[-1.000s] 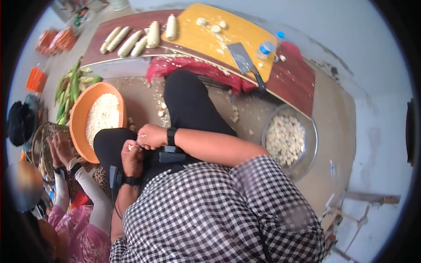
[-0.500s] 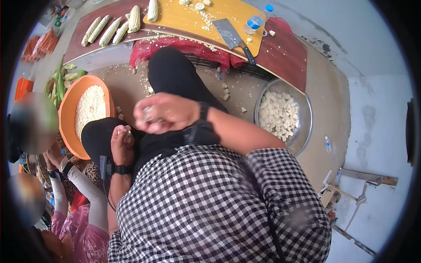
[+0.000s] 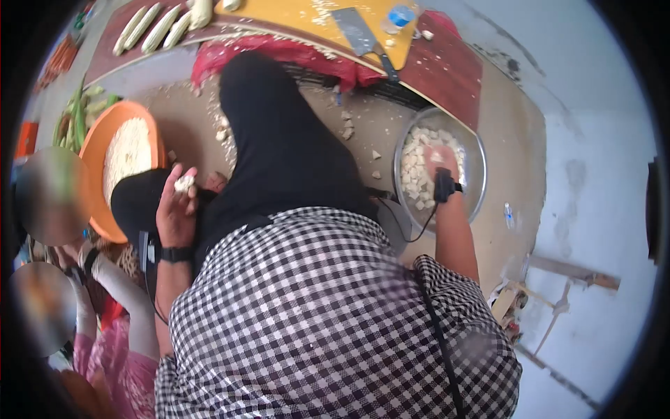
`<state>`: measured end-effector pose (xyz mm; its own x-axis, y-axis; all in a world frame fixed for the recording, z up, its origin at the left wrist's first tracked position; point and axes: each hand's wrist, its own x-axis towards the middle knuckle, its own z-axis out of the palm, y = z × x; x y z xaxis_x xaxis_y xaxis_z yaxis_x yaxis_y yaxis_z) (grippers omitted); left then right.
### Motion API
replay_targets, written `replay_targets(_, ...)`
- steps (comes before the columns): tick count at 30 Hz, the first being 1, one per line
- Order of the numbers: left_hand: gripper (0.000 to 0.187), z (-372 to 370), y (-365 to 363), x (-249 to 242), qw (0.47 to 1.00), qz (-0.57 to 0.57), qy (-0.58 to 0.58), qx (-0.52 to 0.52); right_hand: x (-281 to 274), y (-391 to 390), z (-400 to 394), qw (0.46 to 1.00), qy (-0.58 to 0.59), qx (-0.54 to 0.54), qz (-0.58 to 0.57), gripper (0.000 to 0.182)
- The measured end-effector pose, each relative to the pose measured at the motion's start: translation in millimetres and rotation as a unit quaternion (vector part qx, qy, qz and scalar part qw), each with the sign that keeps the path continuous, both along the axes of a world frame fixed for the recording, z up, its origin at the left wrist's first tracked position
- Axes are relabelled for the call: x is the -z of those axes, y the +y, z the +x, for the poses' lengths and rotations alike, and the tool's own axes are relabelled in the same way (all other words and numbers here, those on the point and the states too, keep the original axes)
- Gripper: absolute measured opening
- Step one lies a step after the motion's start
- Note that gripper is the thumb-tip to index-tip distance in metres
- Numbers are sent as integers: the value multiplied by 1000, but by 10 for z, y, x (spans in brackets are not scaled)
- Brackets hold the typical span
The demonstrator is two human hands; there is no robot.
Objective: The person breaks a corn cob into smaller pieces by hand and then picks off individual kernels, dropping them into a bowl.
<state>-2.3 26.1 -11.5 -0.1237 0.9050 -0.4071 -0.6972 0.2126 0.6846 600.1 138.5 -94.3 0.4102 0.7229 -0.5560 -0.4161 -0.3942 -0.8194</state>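
Observation:
My left hand [image 3: 176, 216] is raised above my left knee, palm up, with a small white corn cob piece [image 3: 184, 184] held at its fingers. Beside that knee sits an orange basin [image 3: 158, 143] with pale loose kernels [image 3: 129, 155] in it. On my other side, my right hand [image 3: 444, 162] reaches down into a metal bowl [image 3: 477, 188] of cut whitish cob pieces [image 3: 419, 183]. Its fingers are blurred and partly sunk among the pieces, so I cannot tell whether it grips any.
Ahead, a dark red board [image 3: 447, 84] bears a yellow cutting board [image 3: 296, 15], a cleaver [image 3: 357, 33], a water bottle [image 3: 399, 17] and several corn cobs [image 3: 159, 33]. Red mesh [image 3: 209, 61] hangs below. A person in pink [image 3: 125, 353] sits close at the left. Scraps [image 3: 347, 127] litter the floor.
My right hand has swung from in front of my lap, near the left hand, out into the metal bowl. My left hand has turned, showing the cob piece. The view has shifted slightly.

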Motion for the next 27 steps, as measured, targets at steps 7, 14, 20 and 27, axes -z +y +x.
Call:
replay_targets(7,54,79,-60,-286,997,56,27,-36,400,325,1086,865,-307,-375,-131,44)
replay_targets(14,38,151,-170,-554,985,139,95,-21,-726,882,-1085,924,5,-376,67,22)
replay_targets(20,36,194,-275,-908,975,167,145,-1,-1700,544,-3287,749,196,-608,175,19)
replay_targets(27,45,261,-405,-962,962,192,193,-1,-1678,-45,-4353,622,126,-742,218,24)
